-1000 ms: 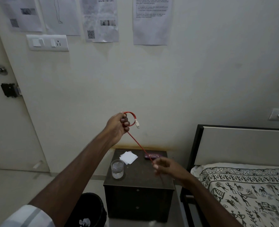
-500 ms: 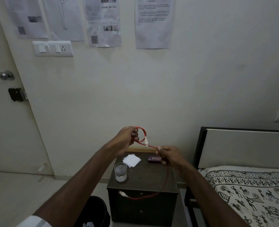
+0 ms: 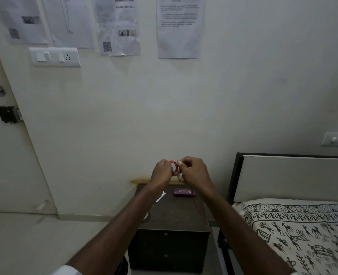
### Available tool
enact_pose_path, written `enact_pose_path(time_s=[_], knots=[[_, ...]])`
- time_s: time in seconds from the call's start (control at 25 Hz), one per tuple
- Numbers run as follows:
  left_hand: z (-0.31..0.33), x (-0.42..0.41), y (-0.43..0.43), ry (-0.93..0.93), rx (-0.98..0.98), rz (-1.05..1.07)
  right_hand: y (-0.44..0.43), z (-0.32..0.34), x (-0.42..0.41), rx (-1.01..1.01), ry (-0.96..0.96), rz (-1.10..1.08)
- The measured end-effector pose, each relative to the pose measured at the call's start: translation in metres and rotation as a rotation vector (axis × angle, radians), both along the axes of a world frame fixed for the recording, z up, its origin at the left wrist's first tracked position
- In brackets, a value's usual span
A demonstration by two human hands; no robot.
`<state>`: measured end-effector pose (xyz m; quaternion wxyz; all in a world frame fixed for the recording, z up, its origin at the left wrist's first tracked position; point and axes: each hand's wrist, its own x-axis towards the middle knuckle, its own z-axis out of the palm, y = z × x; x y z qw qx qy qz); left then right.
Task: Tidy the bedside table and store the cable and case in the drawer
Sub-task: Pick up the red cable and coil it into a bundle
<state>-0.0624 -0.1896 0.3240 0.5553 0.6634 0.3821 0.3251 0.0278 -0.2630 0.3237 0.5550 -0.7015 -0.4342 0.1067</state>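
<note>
Above the back of the dark bedside table point(image 3: 176, 217), my left hand point(image 3: 162, 172) and my right hand point(image 3: 193, 171) meet, both closed on a looped red cable point(image 3: 175, 167). A thin length of the cable hangs down from my right hand along the table's right side. A small purple case point(image 3: 184, 191) lies flat at the back of the table top, just under my right wrist. The table's two drawers point(image 3: 166, 234) are shut, each with a small knob.
A white paper square point(image 3: 161, 196) peeks out beside my left forearm, which hides the glass. A bed point(image 3: 303, 231) with a patterned cover and a dark headboard stands right against the table. A door point(image 3: 3, 135) is at the left. A dark bin sits below my left arm.
My right hand has risen from table height to join my left hand at the cable loop. My left hand has come down a little. The loose cable end has left the table's front.
</note>
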Motion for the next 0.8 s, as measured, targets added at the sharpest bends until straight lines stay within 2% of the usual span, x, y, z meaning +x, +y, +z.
enact_pose_path(time_s=[0.12,0.24,0.36,0.48,0.6,0.68,0.8], knots=[[0.005,0.002,-0.002,-0.087,-0.118,-0.074,0.004,-0.019,-0.011,0.033,-0.393,-0.132],[0.004,0.001,-0.002,-0.119,-0.219,-0.099,0.003,-0.028,-0.016,0.054,-0.527,-0.162],[0.001,-0.001,-0.001,-0.127,-0.232,-0.082,0.001,-0.032,-0.022,0.048,-0.624,-0.128],[0.003,-0.003,-0.003,-0.164,-0.329,-0.079,0.007,-0.037,-0.026,0.083,-0.582,-0.1],[0.008,-0.004,-0.001,-0.23,-0.478,-0.035,0.01,-0.044,-0.032,0.17,-0.457,-0.081],[0.012,-0.008,0.006,-0.341,-0.557,-0.008,0.008,-0.057,-0.037,0.231,-0.336,-0.043],[0.019,-0.021,0.02,-0.405,-0.524,0.034,-0.005,-0.095,-0.027,0.12,-0.194,0.043]])
